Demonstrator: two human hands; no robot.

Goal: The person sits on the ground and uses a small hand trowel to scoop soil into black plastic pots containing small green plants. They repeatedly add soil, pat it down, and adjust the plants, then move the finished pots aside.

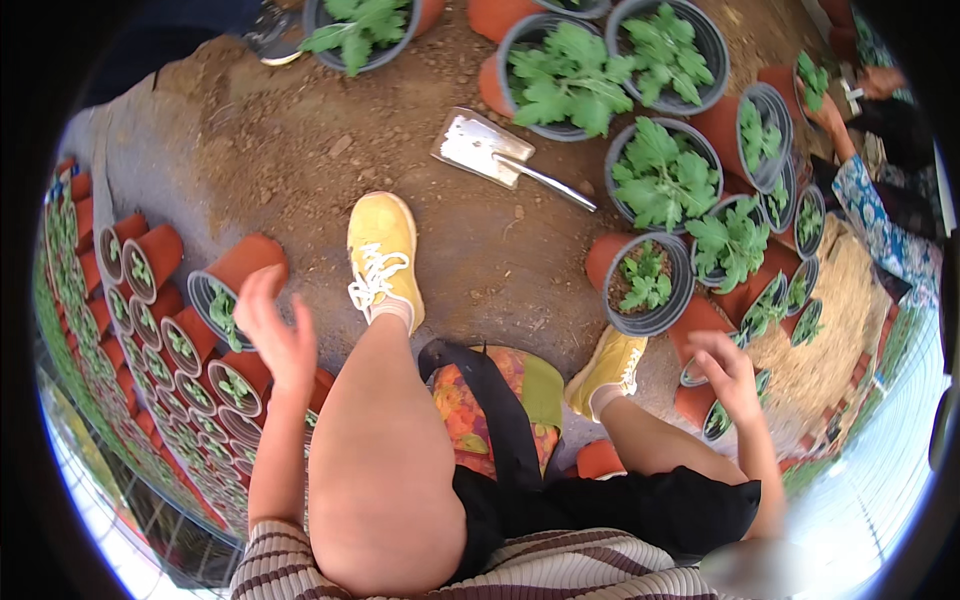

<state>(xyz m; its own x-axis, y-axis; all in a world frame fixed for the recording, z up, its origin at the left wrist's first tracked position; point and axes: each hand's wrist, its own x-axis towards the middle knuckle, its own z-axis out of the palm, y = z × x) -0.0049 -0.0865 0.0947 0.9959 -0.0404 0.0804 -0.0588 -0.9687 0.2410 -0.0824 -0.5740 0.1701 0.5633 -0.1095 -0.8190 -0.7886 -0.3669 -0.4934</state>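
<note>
At the left, my left hand (279, 322) hovers with thumb and fingers apart, overlapping the near side of a reddish-brown plastic pot (251, 262) that holds a small green plant (224, 315). Whether the fingertips touch the pot cannot be told. My right hand (726, 369) is at the right, fingers loosely spread, in front of several tilted pots. Slightly ahead of it stands a grey-rimmed pot (652, 319) with a small leafy seedling (645, 281) in soil. On the ground ahead lies a metal hand shovel (487, 150), its blade whitish and soil-marked.
Larger potted plants (570, 79) cluster ahead and right. Rows of small pots (180, 345) line the left. Loose soil (300, 135) covers the ground sheet. A flowered cushion (480, 405) with a black strap lies between my legs. At right, another person's hands (825, 112) are at a pot.
</note>
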